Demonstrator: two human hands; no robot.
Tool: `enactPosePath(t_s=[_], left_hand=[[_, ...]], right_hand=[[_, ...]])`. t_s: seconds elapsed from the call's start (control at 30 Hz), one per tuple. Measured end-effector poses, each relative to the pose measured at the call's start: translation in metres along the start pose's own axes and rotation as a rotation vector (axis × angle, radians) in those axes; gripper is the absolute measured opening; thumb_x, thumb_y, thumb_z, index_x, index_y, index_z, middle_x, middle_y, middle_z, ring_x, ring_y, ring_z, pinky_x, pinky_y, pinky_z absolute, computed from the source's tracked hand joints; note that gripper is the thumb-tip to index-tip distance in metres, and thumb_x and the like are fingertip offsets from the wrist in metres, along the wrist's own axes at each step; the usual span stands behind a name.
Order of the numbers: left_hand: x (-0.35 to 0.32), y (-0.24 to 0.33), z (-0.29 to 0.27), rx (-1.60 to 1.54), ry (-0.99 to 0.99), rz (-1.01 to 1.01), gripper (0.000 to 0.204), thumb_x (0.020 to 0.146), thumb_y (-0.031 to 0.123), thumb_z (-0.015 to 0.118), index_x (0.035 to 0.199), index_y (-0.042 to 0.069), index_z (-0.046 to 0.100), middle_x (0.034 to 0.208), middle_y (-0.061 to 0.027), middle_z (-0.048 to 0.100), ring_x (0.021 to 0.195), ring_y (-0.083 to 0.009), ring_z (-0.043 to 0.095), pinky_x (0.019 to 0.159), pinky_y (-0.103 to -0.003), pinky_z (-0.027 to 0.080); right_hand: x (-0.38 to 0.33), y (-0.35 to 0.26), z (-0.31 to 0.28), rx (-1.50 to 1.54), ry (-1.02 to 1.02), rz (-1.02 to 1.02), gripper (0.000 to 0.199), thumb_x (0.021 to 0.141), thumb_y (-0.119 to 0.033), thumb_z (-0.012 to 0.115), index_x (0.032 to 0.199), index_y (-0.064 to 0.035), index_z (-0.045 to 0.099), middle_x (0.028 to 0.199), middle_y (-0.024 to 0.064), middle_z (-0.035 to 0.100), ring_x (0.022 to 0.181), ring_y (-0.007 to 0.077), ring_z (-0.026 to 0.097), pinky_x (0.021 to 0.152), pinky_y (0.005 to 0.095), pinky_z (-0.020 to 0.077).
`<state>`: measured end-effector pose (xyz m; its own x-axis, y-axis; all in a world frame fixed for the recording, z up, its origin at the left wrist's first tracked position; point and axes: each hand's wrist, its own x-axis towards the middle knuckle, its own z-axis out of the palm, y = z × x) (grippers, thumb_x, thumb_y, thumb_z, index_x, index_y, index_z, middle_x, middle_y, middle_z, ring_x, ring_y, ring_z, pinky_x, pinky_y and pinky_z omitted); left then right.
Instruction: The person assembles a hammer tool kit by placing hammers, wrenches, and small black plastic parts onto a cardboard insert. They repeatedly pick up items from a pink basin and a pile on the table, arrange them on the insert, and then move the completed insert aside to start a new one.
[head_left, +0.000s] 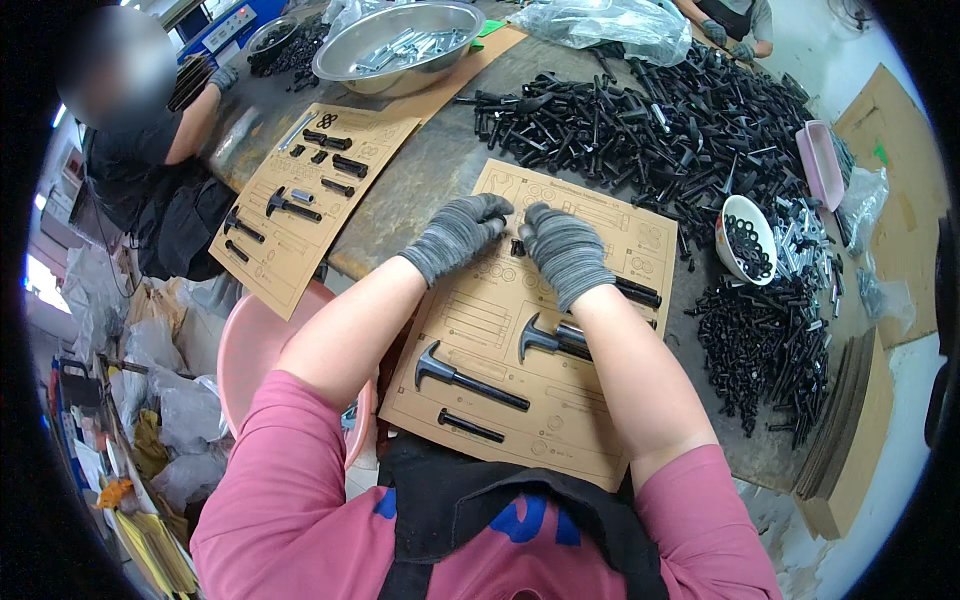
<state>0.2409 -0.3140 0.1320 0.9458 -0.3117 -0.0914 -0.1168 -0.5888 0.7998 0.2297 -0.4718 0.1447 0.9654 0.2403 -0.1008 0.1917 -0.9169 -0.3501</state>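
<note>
A brown cardboard sheet [590, 445] printed with part outlines lies before me, its near edge close to my apron. My left hand [460, 237], in a grey glove, bends over its upper part with fingers drawn together. Beside it my right hand [570, 252], gloved alike, has its fingers curled; what either holds is hidden. A small black piece [517, 247] shows at the right thumb. Lower on the sheet lie a black T-shaped bolt [470, 383], a straight black bolt [472, 426] and another T-shaped part [545, 338], partly behind my right forearm. More black bolts [637, 292] lie beyond that wrist.
A big heap of black bolts [610, 130] covers the far table. At right stand a white bowl of black nuts [722, 235] and a pink tray [822, 165]. A second filled sheet [290, 265] lies left, near a metal basin [345, 75]. Two other people work nearby.
</note>
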Motion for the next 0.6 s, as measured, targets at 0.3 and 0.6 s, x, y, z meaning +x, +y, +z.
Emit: enactPosePath(t_s=[0.3,0.6], left_hand=[[-0.011,-0.018,-0.018,-0.311,-0.008,-0.083,0.034,0.079,0.008,0.06,0.112,0.004,0.053,0.096,-0.0057,0.06,0.087,-0.0123,0.055,0.08,-0.025,0.044],[-0.01,0.003,-0.001,0.357,-0.201,0.007,0.044,0.07,0.013,0.067,0.111,0.004,0.053,0.094,-0.0127,0.063,0.089,-0.0238,0.06,0.079,-0.031,0.046]], right_hand=[[-0.003,-0.019,0.015,-0.14,-0.048,-0.292,0.02,0.081,-0.021,0.05,0.095,-0.0109,0.061,0.099,0.0143,0.058,0.09,0.0303,0.058,0.077,0.0394,0.0475],[0.005,0.017,0.007,-0.248,-0.144,-0.113,0.02,0.081,-0.012,0.049,0.098,-0.0104,0.06,0.097,0.0153,0.057,0.094,0.0297,0.057,0.078,0.0373,0.0478]])
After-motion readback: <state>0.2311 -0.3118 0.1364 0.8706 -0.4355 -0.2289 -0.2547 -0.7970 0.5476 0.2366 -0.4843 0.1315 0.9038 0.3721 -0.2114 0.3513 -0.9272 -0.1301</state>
